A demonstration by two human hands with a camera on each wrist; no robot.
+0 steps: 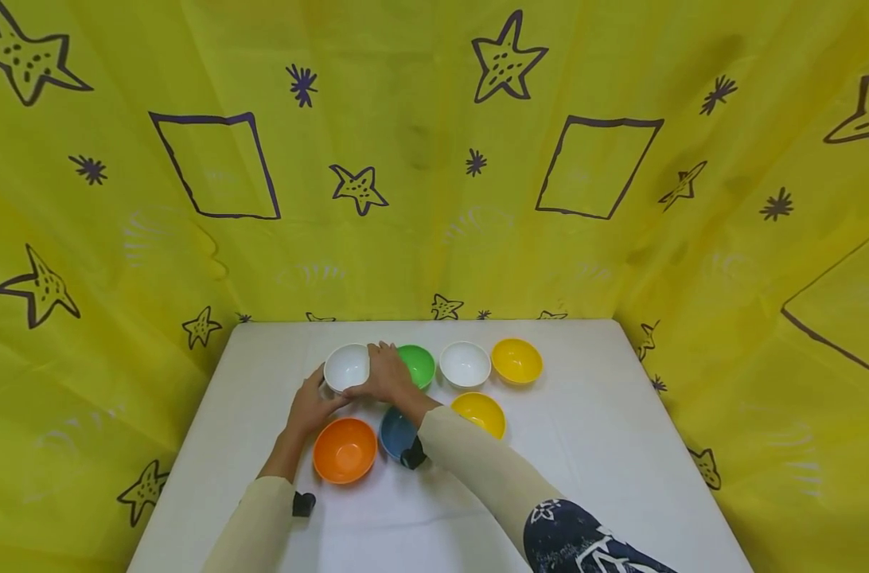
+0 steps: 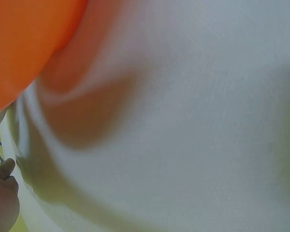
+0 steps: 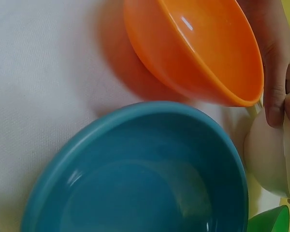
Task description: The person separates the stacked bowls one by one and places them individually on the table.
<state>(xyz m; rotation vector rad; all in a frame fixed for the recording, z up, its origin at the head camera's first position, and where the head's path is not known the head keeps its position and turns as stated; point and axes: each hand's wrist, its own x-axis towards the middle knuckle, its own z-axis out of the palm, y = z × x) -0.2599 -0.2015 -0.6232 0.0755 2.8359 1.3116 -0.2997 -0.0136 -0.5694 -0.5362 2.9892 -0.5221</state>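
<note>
Both hands hold a white bowl (image 1: 346,366) at the back left of the table. My left hand (image 1: 311,406) grips its left and near side, thumb along the outer wall. From the right, my right hand (image 1: 384,374) has its fingers over the rim and its thumb at the near edge. In the right wrist view the white bowl (image 3: 267,152) shows a doubled edge near the rim. An orange bowl (image 1: 344,451) stands just in front of the left hand. Under the right forearm lies a blue bowl (image 1: 395,434), partly hidden. A green bowl (image 1: 418,364) sits right beside the right hand.
Farther right stand another white bowl (image 1: 465,364) and a yellow bowl (image 1: 516,361). A second yellow bowl (image 1: 480,412) is partly covered by the right sleeve (image 1: 477,458). Yellow patterned curtain (image 1: 420,239) encloses the white table (image 1: 585,477) at the back and sides.
</note>
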